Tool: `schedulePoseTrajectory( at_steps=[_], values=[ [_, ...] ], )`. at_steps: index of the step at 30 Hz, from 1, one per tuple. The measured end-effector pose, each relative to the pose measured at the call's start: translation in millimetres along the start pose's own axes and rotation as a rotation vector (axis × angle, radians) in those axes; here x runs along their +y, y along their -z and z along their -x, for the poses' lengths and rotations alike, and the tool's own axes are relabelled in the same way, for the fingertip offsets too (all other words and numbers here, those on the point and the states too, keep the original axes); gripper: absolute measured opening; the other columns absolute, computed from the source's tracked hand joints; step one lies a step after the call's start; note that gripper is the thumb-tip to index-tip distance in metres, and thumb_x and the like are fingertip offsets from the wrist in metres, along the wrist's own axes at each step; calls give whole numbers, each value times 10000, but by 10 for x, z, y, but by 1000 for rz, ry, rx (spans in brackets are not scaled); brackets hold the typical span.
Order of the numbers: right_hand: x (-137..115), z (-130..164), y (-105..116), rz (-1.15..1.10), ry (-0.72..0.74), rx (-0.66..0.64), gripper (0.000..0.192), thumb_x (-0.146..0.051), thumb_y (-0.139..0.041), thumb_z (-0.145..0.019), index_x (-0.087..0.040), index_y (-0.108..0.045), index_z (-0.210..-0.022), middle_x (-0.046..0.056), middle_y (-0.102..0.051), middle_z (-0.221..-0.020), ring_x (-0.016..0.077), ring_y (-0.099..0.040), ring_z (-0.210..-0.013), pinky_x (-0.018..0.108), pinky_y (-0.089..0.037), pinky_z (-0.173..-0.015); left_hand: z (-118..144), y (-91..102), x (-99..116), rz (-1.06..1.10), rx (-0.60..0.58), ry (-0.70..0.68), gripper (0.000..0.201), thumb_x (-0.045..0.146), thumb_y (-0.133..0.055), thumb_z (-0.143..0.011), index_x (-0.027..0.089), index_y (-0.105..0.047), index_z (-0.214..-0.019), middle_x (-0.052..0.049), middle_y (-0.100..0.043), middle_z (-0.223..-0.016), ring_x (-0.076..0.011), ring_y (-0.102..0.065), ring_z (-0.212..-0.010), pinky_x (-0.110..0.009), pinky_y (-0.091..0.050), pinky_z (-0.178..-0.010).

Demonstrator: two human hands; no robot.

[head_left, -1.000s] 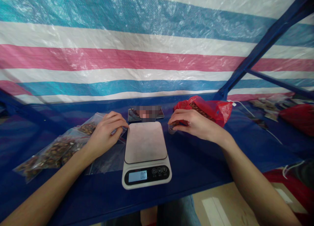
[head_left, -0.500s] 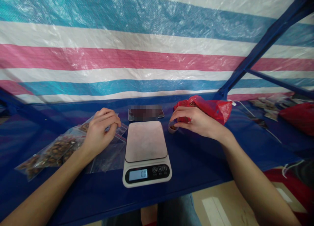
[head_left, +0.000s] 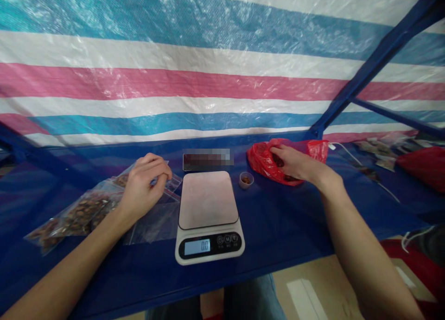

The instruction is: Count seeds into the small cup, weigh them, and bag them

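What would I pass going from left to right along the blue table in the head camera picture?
Filled clear bags → left hand pinching an empty clear bag → white kitchen scale → small cup → red plastic bag → right hand reaching into it → white cable.

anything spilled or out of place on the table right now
Nothing stands out. The scale sits flat with a bare platform, the small cup stands upright beside it, the right hand is in the red bag, and the left hand pinches a clear bag. No loose pieces show.
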State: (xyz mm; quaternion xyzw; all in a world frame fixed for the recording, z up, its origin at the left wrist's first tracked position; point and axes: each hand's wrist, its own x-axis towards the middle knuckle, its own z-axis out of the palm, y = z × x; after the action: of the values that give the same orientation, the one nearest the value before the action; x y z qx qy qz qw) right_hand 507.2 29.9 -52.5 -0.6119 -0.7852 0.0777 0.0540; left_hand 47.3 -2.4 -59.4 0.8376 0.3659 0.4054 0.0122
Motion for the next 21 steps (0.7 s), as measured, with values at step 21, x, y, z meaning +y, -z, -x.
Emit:
schedulePoseTrajectory(
  at_steps=[21],
  values=[
    [56,-120,2,25,61,81,460,79,-506,-647,-171,-746,-950,118,-813,-1019,266,-760,-991,273,-527,-871,31,3,-23,-1,-30,-54,305,53,-482,-962,194,-624,-732,-14,-688,-760,-207,-591,-850,-375,-471,-833]
  ],
)
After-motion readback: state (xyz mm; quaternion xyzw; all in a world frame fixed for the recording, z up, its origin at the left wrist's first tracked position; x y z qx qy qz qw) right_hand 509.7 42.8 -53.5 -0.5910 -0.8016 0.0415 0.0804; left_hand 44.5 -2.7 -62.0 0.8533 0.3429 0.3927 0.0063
